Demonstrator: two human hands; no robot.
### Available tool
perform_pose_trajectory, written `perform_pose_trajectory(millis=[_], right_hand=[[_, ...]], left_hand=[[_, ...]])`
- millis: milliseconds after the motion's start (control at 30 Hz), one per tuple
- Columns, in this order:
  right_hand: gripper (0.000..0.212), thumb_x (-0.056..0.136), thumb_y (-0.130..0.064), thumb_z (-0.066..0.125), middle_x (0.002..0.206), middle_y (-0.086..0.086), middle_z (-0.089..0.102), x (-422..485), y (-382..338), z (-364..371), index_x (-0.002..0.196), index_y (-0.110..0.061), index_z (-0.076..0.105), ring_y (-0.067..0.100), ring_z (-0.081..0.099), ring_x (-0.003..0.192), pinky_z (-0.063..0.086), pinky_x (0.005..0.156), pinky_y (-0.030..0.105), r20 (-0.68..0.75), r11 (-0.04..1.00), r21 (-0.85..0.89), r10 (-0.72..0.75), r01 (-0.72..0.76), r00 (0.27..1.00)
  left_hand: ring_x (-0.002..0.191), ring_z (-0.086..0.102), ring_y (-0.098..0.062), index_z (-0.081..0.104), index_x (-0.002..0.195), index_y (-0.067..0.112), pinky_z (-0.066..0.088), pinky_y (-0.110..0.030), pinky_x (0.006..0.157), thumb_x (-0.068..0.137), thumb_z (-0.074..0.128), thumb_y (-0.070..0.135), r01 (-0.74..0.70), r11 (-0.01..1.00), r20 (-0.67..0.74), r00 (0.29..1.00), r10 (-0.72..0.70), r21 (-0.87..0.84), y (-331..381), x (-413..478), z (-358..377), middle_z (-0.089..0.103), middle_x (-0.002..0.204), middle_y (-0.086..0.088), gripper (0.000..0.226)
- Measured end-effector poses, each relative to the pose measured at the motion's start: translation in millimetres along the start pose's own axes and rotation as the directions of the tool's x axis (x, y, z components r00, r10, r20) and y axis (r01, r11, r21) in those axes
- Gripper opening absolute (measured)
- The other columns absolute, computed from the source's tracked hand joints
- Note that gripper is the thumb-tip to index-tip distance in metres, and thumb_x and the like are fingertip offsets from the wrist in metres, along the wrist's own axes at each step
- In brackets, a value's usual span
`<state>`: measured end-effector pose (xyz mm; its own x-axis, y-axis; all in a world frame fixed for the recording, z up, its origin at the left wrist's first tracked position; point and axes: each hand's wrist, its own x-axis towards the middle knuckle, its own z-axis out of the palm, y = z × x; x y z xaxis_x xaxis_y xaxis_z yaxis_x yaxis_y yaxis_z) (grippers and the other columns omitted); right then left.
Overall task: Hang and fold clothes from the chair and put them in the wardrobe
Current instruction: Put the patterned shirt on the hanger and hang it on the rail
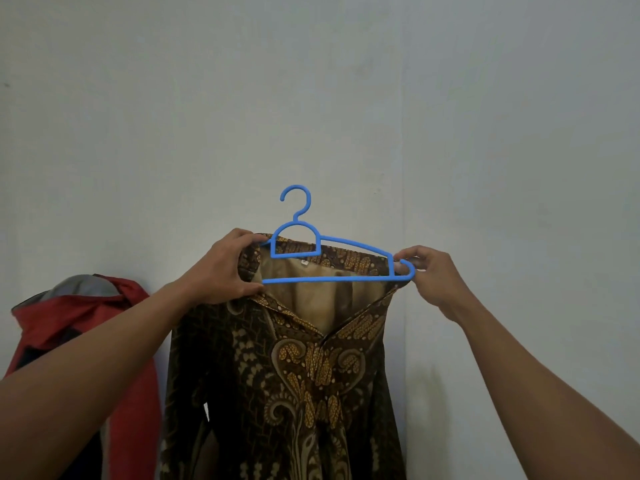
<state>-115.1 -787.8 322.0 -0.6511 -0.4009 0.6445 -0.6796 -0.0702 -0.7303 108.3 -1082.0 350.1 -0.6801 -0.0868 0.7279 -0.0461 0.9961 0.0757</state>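
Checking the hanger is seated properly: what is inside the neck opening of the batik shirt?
The blue hanger's bottom bar crosses the batik shirt's open neck, over plain tan lining and a small white label. Its left end is hidden under fabric and the left hand; the right hand pinches the exposed right end.

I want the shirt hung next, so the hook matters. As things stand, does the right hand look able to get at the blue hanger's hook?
Probably not right away: the right hand is pinching the blue hanger by its right end. The hook itself stands clear above the batik shirt, unobstructed.
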Motion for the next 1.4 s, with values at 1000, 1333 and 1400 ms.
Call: perform_pose_trajectory(millis=[1000,1333,1400], right_hand=[[0.018,0.092,-0.005,0.059,0.098,0.001,0.068,12,-15,40,0.101,-0.013,0.072,0.01,0.06,0.083,0.054,0.077,0.025,-0.179,0.882,-0.448,-0.246,0.143,0.953],[0.017,0.088,-0.013,0.067,0.091,-0.013,0.067,-17,-30,74,0.098,-0.027,0.07,-0.001,0.06,0.08,0.055,0.076,0.022,0.369,0.814,-0.443,-0.218,0.377,0.903],[0.015,0.087,-0.029,0.07,0.086,-0.018,0.066,-16,-26,70,0.101,-0.032,0.067,-0.001,0.057,0.081,0.056,0.08,0.031,0.413,0.762,-0.498,-0.211,0.414,0.886]], left_hand=[[0.114,0.05,-0.029,0.044,0.144,0.027,0.045,-0.052,0.09,0.073,0.08,0.048,0.121,0.904,-0.146,0.987,-0.066,0.41,29,15,34,0.046,0.138,-0.005,0.083],[0.116,0.048,-0.028,0.041,0.146,0.028,0.042,-0.051,0.091,0.073,0.076,0.051,0.178,0.93,-0.147,0.98,-0.136,0.323,47,20,39,0.041,0.14,0.0,0.084],[0.117,0.048,-0.027,0.04,0.147,0.027,0.042,-0.051,0.092,0.075,0.074,0.052,0.149,0.93,-0.127,0.986,-0.112,0.336,46,13,43,0.04,0.142,0.0,0.083]])
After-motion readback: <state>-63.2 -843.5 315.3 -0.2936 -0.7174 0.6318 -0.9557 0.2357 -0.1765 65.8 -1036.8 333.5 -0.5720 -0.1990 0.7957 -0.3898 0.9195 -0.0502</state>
